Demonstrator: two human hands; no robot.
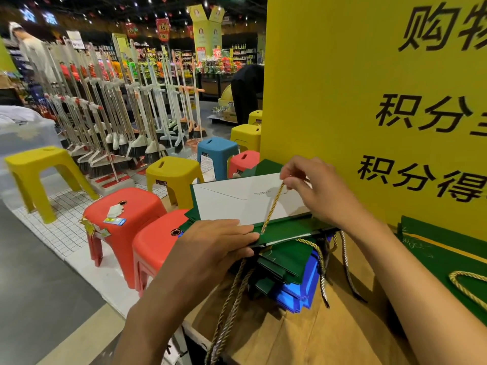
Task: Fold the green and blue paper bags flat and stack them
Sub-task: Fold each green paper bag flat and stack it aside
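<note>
A green paper bag [287,229] with a white inner face [237,201] lies partly folded on top of a stack. My left hand [213,241] grips its near left edge, fingers flat on top and thumb beneath. My right hand [308,185] pinches the bag's gold rope handle [272,206] near the far edge. Under it lie folded green bags [287,262] and blue bags [300,291], their rope handles hanging over the front.
The stack sits on a brown cardboard surface [316,333]. A tall yellow sign [355,101] stands right behind it. Another green bag [448,259] lies flat at the right. Red stools [123,206], yellow stools and a blue stool [216,151] crowd the floor to the left.
</note>
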